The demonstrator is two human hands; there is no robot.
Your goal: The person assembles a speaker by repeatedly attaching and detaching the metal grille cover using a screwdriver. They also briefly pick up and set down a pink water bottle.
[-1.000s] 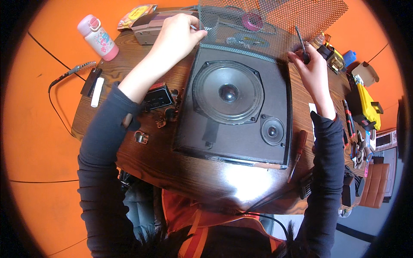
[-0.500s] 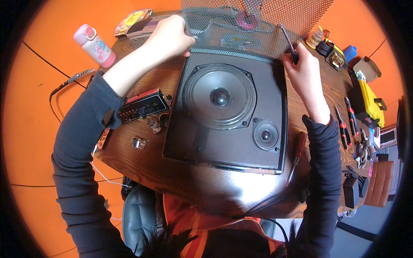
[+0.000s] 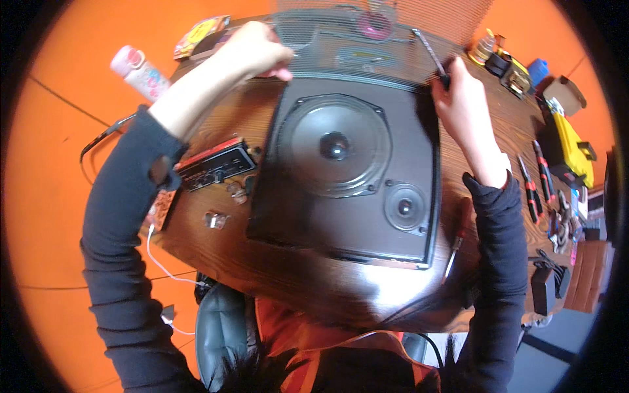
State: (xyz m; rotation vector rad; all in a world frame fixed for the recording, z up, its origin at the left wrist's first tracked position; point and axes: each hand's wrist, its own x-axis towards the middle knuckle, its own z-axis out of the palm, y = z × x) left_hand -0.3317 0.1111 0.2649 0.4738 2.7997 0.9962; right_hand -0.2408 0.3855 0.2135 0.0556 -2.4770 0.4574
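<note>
A black speaker box (image 3: 295, 219) lies face up on the wooden table, with a large round cone (image 3: 304, 147) and a small one (image 3: 405, 205) showing. A perforated metal grille (image 3: 341, 49) stands tilted up at its far edge. My left hand (image 3: 257, 51) is closed at the grille's left edge, fingers curled against the mesh. At the grille's right corner my right hand (image 3: 461, 92) is closed round a screwdriver (image 3: 429, 54), its metal shaft pointing up and left. Whether the right fingers also grip the grille is hidden.
Left of the speaker lie a small black-and-red panel (image 3: 219, 164) and metal bits (image 3: 215, 220). A second screwdriver (image 3: 458, 239) sits to its right. Pliers (image 3: 532, 190), a yellow case (image 3: 567, 147) and a black adapter (image 3: 544, 291) line the right side. A bottle (image 3: 141, 71) stands far left.
The grille has tipped farther back, away from me, and looks lower and blurred. Both hands have stayed at its edges, with the screwdriver still in the right one. The view has shifted slightly.
</note>
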